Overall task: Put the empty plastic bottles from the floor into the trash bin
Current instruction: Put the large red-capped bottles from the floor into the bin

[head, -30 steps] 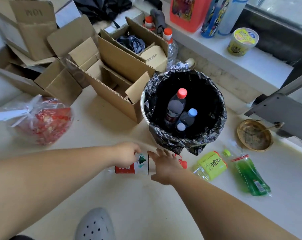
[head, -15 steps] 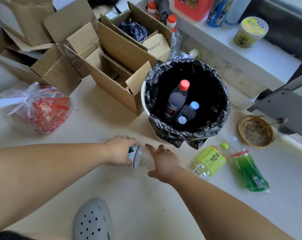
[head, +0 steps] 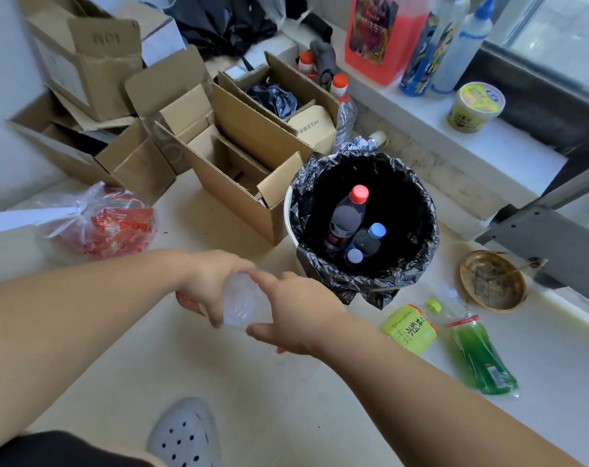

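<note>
A clear empty plastic bottle (head: 244,303) is lifted off the floor, bottom end toward me, held between both hands. My left hand (head: 212,281) wraps it from the left; my right hand (head: 296,315) grips it from the right. Its label and cap are hidden behind my hands. Just beyond stands the trash bin (head: 417,274) lined with a black bag, holding three bottles with red, blue and pale caps. On the floor to the right lie a yellow-green labelled bottle (head: 409,328) and a green bottle (head: 478,355).
Open cardboard boxes (head: 239,176) crowd the floor left of the bin. A plastic bag of red items (head: 111,224) lies at the left. A brass dish (head: 492,281) sits right of the bin. My grey clog (head: 185,433) is at the bottom.
Both hands have closed on the clear bottle and raised it from the floor, tipping it so its bottom faces me. Its red and white label is no longer visible.
</note>
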